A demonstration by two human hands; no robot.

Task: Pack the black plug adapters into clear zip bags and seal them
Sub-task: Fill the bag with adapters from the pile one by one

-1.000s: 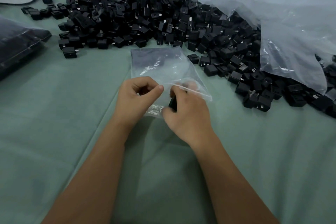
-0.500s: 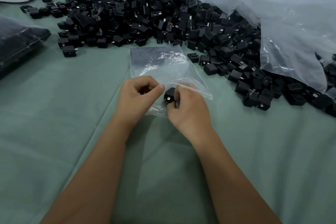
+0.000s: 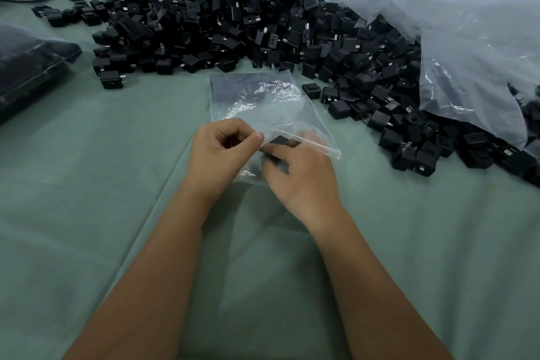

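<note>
Small black square plug adapter (image 3: 283, 141) sits at mouth of clear plastic zip bag (image 3: 263, 102), gripped in my right hand (image 3: 301, 175). My left hand (image 3: 219, 155) pinches bag's opening edge. Bag lies on green cloth (image 3: 117, 213), near big adapter heap (image 3: 233, 17).

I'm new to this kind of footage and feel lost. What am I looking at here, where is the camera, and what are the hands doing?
There is no machine: these are a person's two bare hands, filmed by a camera worn on the head, looking forward and down. On the green cloth lies a big pile of black plug adapters, partly spilling from a large plastic sack. The left hand pinches the mouth of a clear zip bag. The right hand holds one adapter at the bag's opening. A filled bag lies far left.
</note>
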